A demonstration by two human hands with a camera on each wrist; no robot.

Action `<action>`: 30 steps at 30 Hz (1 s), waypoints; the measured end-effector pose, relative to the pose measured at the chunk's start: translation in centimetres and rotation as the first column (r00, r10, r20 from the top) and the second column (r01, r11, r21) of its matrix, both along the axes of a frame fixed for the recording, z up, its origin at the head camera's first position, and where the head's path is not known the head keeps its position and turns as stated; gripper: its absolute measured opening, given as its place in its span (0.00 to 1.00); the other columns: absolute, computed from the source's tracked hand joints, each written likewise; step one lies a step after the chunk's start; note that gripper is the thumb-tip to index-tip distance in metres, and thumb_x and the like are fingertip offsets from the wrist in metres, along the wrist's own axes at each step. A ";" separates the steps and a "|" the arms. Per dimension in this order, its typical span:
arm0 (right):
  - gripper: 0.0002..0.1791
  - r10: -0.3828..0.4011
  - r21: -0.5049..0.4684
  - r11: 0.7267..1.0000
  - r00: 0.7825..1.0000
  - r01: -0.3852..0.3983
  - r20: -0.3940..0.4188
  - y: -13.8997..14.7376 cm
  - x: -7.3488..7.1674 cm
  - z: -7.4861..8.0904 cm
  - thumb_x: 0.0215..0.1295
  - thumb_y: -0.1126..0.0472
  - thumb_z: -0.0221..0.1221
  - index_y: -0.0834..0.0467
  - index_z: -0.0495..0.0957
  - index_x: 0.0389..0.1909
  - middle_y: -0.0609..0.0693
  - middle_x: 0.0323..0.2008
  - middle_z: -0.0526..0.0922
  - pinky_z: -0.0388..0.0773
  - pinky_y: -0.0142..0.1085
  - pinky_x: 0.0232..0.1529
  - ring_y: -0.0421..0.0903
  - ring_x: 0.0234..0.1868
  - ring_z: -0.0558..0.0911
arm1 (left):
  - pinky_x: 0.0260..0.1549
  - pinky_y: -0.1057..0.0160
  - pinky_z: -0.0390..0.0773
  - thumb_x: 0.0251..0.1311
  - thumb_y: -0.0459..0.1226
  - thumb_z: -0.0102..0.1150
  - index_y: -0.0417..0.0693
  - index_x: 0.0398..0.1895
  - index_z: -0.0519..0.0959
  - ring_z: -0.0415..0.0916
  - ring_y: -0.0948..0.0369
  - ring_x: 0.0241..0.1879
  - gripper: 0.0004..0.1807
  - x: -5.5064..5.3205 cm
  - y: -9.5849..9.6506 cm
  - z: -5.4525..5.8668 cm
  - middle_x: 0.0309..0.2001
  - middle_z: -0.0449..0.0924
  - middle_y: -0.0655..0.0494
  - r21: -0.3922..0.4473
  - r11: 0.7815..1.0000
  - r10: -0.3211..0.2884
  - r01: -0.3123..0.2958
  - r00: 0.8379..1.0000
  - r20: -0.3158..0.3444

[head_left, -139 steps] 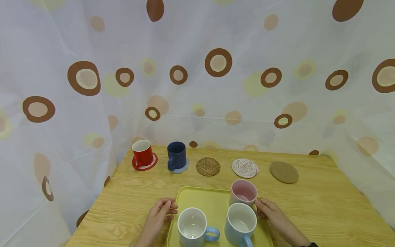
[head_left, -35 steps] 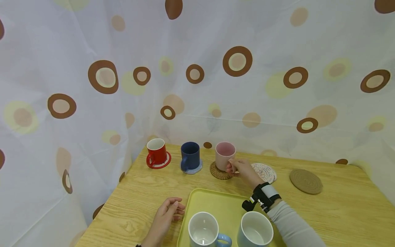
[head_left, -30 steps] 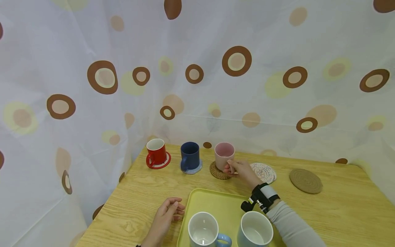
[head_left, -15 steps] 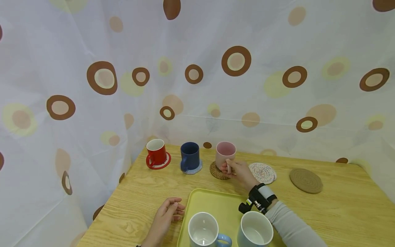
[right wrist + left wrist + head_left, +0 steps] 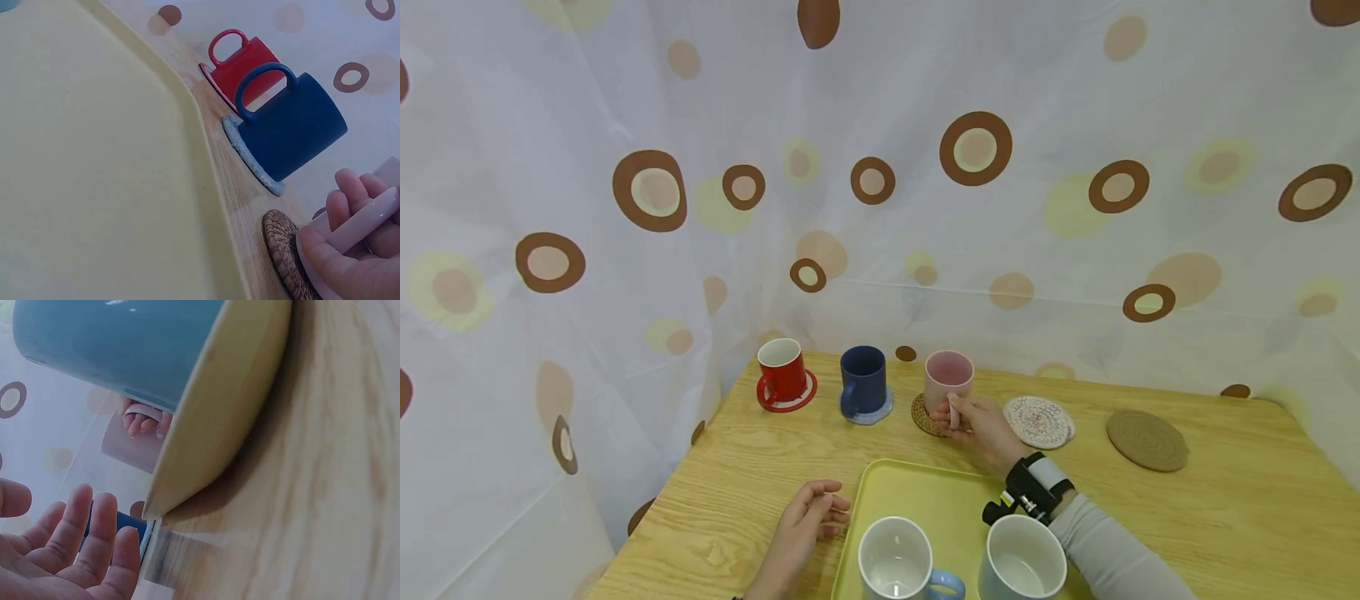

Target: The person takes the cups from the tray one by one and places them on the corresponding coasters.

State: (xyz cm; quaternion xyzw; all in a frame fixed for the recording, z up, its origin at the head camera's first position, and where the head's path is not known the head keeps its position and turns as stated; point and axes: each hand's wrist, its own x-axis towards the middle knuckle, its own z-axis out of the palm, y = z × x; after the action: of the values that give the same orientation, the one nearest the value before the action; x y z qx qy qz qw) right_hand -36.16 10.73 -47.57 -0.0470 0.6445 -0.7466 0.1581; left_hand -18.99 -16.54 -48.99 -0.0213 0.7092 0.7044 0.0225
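My right hand grips the handle of a pink mug, its fingers curled through the loop in the right wrist view. The mug stands over a brown woven coaster; its base appears to rest on it, partly hidden by the hand. On the table left of the yellow tray, my left hand lies with loosely bent fingers and holds nothing. Two light-blue mugs with white insides stand on the tray: a left mug and a right mug.
Along the back left, a red mug sits on a red-rimmed coaster and a navy mug on a pale blue coaster. To the right lie a speckled white coaster and a tan coaster. A dotted curtain hangs behind the table.
My right hand has carried the pink mug from the tray to the brown woven coaster. Over the last second it has shifted only slightly there. The left hand has stayed beside the tray.
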 end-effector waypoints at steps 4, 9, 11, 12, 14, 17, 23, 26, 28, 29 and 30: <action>0.22 0.015 -0.017 1.000 1.000 -0.015 0.005 0.1 0.0 -0.1 0.76 0.53 0.48 0.70 0.77 0.46 0.47 0.34 0.86 0.82 0.33 0.47 0.42 0.41 0.85 | 0.41 0.64 0.80 0.74 0.38 0.41 0.28 0.61 0.66 0.80 0.61 0.41 0.21 0.0 0.0 -0.1 0.44 0.81 0.44 0.000 1.000 0.000 0.000 1.000 -0.007; 0.22 0.042 -0.052 0.998 0.999 -0.041 0.014 0.1 0.0 -0.2 0.75 0.52 0.49 0.68 0.77 0.47 0.47 0.35 0.86 0.82 0.33 0.48 0.41 0.42 0.84 | 0.41 0.63 0.80 0.74 0.38 0.41 0.29 0.61 0.66 0.80 0.60 0.41 0.21 0.0 -0.1 -0.2 0.44 0.81 0.44 -0.001 1.000 0.004 -0.004 1.000 0.000; 0.21 0.053 -0.078 0.996 0.998 -0.051 0.035 0.1 0.0 -0.3 0.75 0.52 0.49 0.68 0.77 0.47 0.48 0.35 0.86 0.82 0.34 0.49 0.42 0.43 0.84 | 0.42 0.63 0.80 0.75 0.38 0.41 0.30 0.61 0.66 0.80 0.60 0.42 0.21 0.0 -0.1 -0.2 0.44 0.81 0.45 -0.001 1.000 0.005 -0.005 1.000 0.006; 0.20 0.055 -0.091 0.995 0.997 -0.050 0.050 0.1 -0.1 -0.4 0.75 0.52 0.49 0.67 0.78 0.46 0.48 0.36 0.86 0.81 0.34 0.50 0.42 0.43 0.84 | 0.42 0.63 0.80 0.75 0.39 0.41 0.30 0.61 0.66 0.80 0.59 0.42 0.21 0.0 -0.1 -0.2 0.44 0.81 0.45 -0.001 1.000 0.005 -0.005 1.000 0.006; 0.20 0.066 -0.110 0.992 0.995 -0.058 0.071 0.1 -0.1 -0.6 0.75 0.53 0.49 0.66 0.78 0.45 0.49 0.36 0.86 0.81 0.35 0.51 0.42 0.43 0.84 | 0.42 0.63 0.80 0.75 0.39 0.41 0.30 0.61 0.66 0.80 0.59 0.42 0.21 -0.1 -0.1 -0.2 0.44 0.81 0.45 -0.005 1.000 0.004 -0.004 1.000 0.005; 0.19 0.071 -0.133 0.989 0.993 -0.058 0.097 0.1 -0.1 -0.7 0.75 0.53 0.49 0.66 0.78 0.45 0.49 0.35 0.85 0.81 0.35 0.51 0.42 0.42 0.84 | 0.41 0.63 0.80 0.75 0.39 0.41 0.30 0.61 0.66 0.80 0.59 0.42 0.21 -0.1 -0.1 -0.2 0.44 0.81 0.45 -0.007 1.000 0.005 -0.005 1.000 0.003; 0.20 0.090 -0.138 0.987 0.992 -0.078 0.087 0.1 0.0 -0.6 0.75 0.53 0.49 0.68 0.77 0.47 0.49 0.35 0.86 0.81 0.36 0.52 0.42 0.43 0.84 | 0.41 0.63 0.80 0.74 0.38 0.42 0.30 0.61 0.66 0.80 0.59 0.42 0.21 -0.1 -0.1 -0.2 0.44 0.81 0.46 -0.004 1.000 0.003 -0.003 1.000 0.007; 0.21 0.088 -0.127 0.989 0.992 -0.076 0.089 0.1 -0.1 -0.5 0.76 0.53 0.48 0.70 0.75 0.50 0.49 0.36 0.86 0.81 0.37 0.53 0.42 0.43 0.84 | 0.41 0.63 0.80 0.74 0.38 0.42 0.30 0.61 0.66 0.79 0.60 0.41 0.21 -0.1 -0.1 -0.2 0.43 0.81 0.46 -0.002 1.000 0.002 -0.002 1.000 0.007; 0.23 0.087 -0.116 0.990 0.992 -0.077 0.087 0.0 -0.1 -0.5 0.76 0.53 0.47 0.71 0.74 0.52 0.49 0.36 0.86 0.80 0.37 0.54 0.43 0.45 0.84 | 0.41 0.64 0.80 0.74 0.38 0.42 0.29 0.61 0.66 0.80 0.60 0.41 0.21 -0.1 -0.1 -0.2 0.43 0.81 0.46 -0.003 1.000 0.002 -0.002 1.000 0.005; 0.23 0.089 -0.108 0.991 0.992 -0.080 0.084 0.0 -0.1 -0.5 0.76 0.53 0.47 0.72 0.73 0.53 0.49 0.37 0.85 0.80 0.37 0.55 0.43 0.45 0.84 | 0.41 0.64 0.80 0.74 0.38 0.42 0.29 0.61 0.66 0.80 0.60 0.41 0.21 -0.1 -0.1 -0.2 0.43 0.81 0.46 -0.004 1.000 0.001 -0.001 1.000 0.004; 0.24 0.084 -0.103 0.992 0.993 -0.075 0.086 0.0 -0.1 -0.5 0.76 0.53 0.47 0.72 0.73 0.54 0.49 0.37 0.85 0.80 0.37 0.54 0.43 0.46 0.84 | 0.41 0.64 0.80 0.74 0.38 0.41 0.29 0.61 0.66 0.79 0.60 0.41 0.21 -0.1 -0.1 -0.1 0.43 0.81 0.46 -0.005 1.000 0.001 -0.001 1.000 0.004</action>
State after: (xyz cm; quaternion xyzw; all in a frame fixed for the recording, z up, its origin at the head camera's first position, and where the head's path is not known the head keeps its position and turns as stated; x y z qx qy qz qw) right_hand -36.30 10.74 -48.08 -0.0467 0.5962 -0.7723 0.2142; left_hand -19.10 -16.59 -49.13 -0.0230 0.7108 0.7026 0.0237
